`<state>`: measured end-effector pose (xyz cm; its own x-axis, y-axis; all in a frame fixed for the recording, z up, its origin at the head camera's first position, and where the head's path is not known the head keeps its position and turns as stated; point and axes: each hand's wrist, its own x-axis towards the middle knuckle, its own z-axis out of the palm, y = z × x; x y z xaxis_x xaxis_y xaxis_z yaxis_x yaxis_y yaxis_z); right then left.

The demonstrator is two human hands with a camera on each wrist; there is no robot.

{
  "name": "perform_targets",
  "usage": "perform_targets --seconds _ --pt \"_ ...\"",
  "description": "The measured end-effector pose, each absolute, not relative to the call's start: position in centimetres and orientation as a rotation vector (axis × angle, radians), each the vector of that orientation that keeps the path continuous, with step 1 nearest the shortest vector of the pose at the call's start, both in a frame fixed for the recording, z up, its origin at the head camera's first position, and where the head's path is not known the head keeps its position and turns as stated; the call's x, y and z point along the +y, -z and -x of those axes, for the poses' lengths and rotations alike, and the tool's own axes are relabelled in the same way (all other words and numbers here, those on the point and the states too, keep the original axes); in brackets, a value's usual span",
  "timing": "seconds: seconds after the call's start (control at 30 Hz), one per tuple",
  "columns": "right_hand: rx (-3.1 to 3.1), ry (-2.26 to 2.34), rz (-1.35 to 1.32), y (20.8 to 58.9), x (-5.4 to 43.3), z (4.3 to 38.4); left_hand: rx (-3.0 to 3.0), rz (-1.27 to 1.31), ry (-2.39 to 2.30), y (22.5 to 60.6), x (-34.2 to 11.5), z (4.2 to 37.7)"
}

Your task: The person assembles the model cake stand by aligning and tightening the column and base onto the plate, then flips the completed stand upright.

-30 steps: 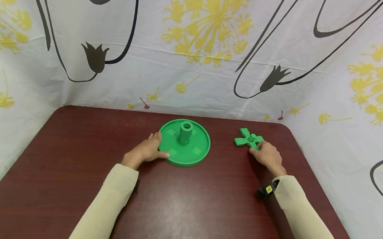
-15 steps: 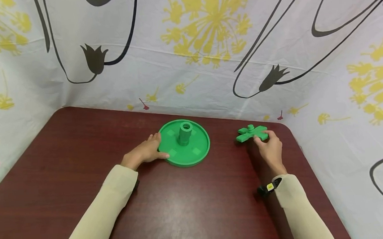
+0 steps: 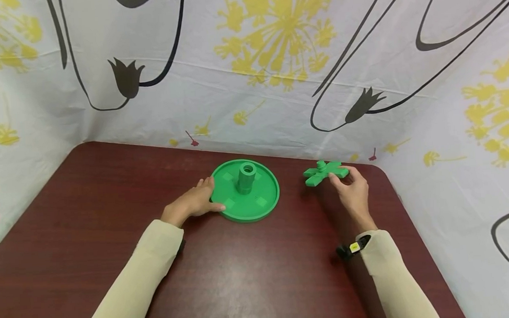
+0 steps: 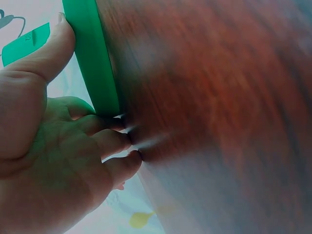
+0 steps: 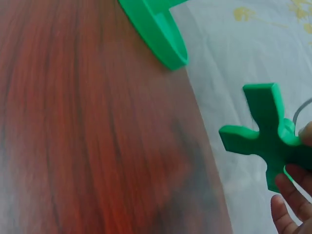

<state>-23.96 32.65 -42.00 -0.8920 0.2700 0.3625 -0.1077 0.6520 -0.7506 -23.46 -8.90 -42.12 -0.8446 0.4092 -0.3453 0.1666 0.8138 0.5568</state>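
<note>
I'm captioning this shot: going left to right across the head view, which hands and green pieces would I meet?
Left hand, disc, cross, right hand.

A screened-off nook, whether in a home or a workplace cannot be told: creased white cloth (image 3: 252,125), printed with yellow flowers (image 3: 288,25) and dark tulips (image 3: 127,78), surrounds a reddish-brown wood-grain tabletop (image 3: 252,274) on three sides.

Cream long sleeves (image 3: 133,278); black right wristband (image 3: 365,241), small yellow label (image 3: 354,247).
</note>
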Motion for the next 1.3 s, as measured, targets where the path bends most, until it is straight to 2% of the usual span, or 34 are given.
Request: perform_targets --seconds 0.3,0.63,1.3 --pt "-2.25 -1.358 0.009 41.0 30.1 24.6 2.535 -0.424 -0.712 42.2 -9.0 23.6" --pt "-2.125 -1.483 -0.055 37.9 26.4 23.1 2.53 -0.418 -0.712 42.3 -8.9 23.6" --pt "-1.972 -1.727 -0.231 37.3 20.9 24.3 2.514 -0.406 -0.727 42.0 -8.8 23.5"
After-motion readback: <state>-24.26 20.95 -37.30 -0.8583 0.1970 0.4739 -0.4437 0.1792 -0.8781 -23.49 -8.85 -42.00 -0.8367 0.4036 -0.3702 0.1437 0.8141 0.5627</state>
